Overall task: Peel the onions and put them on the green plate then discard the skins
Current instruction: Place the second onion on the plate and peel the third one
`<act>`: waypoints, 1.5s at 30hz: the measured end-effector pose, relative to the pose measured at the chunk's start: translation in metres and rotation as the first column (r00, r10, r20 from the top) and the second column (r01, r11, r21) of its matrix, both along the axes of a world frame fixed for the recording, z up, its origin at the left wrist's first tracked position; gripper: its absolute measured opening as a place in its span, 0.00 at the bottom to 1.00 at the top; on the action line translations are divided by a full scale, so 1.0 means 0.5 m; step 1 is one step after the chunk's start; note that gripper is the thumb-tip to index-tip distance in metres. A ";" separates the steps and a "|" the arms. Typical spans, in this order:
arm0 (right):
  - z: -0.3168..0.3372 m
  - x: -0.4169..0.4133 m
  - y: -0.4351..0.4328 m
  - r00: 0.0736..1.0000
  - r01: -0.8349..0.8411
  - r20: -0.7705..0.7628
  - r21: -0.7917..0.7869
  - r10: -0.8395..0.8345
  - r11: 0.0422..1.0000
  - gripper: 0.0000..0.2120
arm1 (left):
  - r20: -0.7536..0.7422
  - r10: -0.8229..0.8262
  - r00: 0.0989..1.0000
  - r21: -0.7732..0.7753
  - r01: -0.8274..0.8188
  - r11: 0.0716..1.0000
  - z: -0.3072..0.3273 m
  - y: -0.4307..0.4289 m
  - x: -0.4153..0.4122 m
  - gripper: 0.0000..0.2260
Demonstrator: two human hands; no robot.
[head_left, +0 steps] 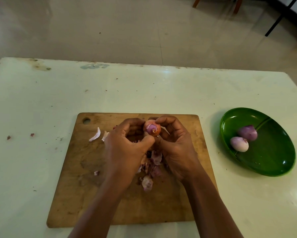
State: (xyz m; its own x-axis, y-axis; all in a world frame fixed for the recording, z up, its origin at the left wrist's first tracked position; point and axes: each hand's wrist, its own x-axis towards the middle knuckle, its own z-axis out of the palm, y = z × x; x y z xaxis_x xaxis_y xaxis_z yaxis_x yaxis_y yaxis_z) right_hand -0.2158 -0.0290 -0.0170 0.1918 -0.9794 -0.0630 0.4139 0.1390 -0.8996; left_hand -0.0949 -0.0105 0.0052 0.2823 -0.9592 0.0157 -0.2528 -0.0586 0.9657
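Both hands meet above a wooden cutting board (72,194). Between them is a small onion (152,129), part orange skin, part bared purple flesh. My left hand (125,148) and my right hand (175,143) both grip it with curled fingertips. A heap of purple skins (152,167) lies on the board under my hands, and two pale pieces (95,135) lie to the left. To the right, the green plate (271,162) holds two peeled onions (248,132) (239,144), side by side and touching.
The board and plate sit on a pale, stained table (41,103) with small skin scraps (8,137) scattered at the left. Beyond the far table edge is tiled floor, with chair legs (237,6) and a dark frame (280,18) at the top right.
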 end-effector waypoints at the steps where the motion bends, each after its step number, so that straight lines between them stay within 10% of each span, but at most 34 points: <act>1: -0.001 0.001 0.000 1.000 -0.003 -0.001 -0.004 0.003 1.000 0.15 | 0.008 0.005 1.000 -0.001 -0.005 1.000 0.000 0.000 -0.001 0.11; 25: -0.002 -0.003 -0.001 0.997 0.026 0.064 0.068 -0.030 0.997 0.18 | -0.034 0.039 0.999 -0.053 -0.041 0.998 0.002 -0.002 0.003 0.07; 37: 0.004 0.012 0.005 0.993 -0.020 0.119 0.084 0.010 0.996 0.17 | 0.455 0.134 0.880 -0.515 0.137 0.846 -0.046 0.000 0.018 0.09; 45: 0.012 0.003 0.005 0.988 -0.092 0.136 0.127 0.074 0.988 0.22 | 0.440 0.148 0.886 -0.542 0.130 0.830 -0.044 0.001 0.029 0.08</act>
